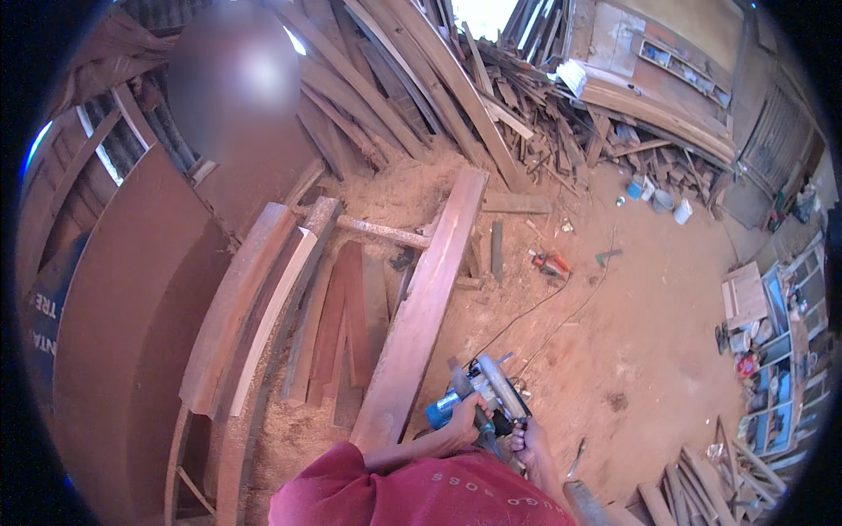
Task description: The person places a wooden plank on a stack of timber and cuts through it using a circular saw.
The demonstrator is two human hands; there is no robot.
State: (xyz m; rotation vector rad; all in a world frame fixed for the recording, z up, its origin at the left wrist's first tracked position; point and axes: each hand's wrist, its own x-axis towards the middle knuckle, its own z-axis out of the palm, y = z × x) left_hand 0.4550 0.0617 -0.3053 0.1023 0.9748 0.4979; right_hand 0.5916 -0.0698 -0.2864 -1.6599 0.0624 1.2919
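Observation:
Close in front of my body is a circular saw (500, 383) with a teal motor housing and a pale metal blade guard. My left hand (468, 419) is wrapped round its handle area, next to the teal motor. At the saw's near right edge, by the end of the guard, my right hand (529, 441) has its fingers closed on it; exactly which part they grip is too small to make out. A long, wide wooden plank (427, 298) slopes away just left of the saw, apart from both hands.
Thick timbers (241, 302) and reddish boards (346, 316) lie at the left. An orange power tool (551, 265) rests on the sawdust-covered floor, with cords (524, 322) trailing nearby. Scrap wood (561, 131) is heaped at the back; a shelf unit (785, 377) and offcuts (684, 491) are at right.

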